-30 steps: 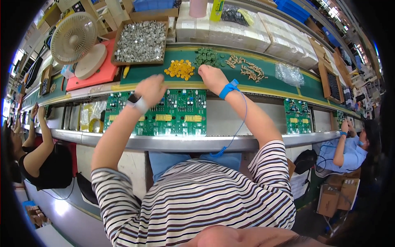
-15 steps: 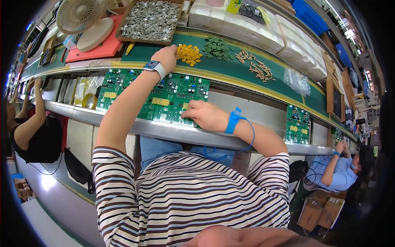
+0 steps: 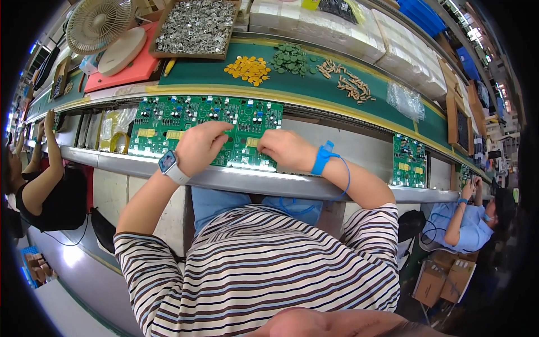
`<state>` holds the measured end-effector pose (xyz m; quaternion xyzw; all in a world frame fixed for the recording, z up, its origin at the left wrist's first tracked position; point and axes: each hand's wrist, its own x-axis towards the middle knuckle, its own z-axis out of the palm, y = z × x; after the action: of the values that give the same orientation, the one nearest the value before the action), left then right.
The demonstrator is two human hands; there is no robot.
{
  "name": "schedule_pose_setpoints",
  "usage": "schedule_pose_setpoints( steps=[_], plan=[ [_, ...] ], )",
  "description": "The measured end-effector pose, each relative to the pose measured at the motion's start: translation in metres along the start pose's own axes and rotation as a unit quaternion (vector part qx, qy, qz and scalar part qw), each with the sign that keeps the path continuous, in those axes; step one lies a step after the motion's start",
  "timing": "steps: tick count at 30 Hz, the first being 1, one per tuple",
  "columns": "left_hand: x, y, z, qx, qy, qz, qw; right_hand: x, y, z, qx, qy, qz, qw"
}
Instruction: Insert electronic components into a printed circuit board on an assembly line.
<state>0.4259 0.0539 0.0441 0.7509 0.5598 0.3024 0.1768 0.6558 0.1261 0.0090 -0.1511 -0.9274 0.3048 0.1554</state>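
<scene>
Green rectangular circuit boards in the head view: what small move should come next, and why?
I'd probably lower the left hand slightly toward the green rectangular circuit boards: it appears poised over them, with the right hand close to a yellow rectangular component. Whether either hand pinches a part is too small to tell.

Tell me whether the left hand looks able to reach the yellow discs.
Probably yes: the left hand is over the green circuit boards, with nothing tall between it and the yellow discs.

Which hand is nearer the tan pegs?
Right. The right hand, at the green boards, is below and left of the tan pegs in view; the left hand is farther left.
</scene>
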Motion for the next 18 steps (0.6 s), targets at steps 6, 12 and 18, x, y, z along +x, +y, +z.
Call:
schedule_pose_setpoints(
  steps=[6,12,18],
  plan=[
    [-0.013,-0.008,-0.016,0.024,-0.042,-0.062,0.997,0.000,0.001,-0.006,-0.036,0.060,0.004,0.998],
    [-0.015,-0.020,-0.010,0.034,-0.029,-0.036,0.998,0.005,0.011,-0.012,-0.084,0.144,0.041,0.985],
    [-0.015,-0.018,-0.001,0.078,-0.038,0.003,0.996,-0.002,0.013,-0.003,-0.121,0.150,0.084,0.978]
  ],
)
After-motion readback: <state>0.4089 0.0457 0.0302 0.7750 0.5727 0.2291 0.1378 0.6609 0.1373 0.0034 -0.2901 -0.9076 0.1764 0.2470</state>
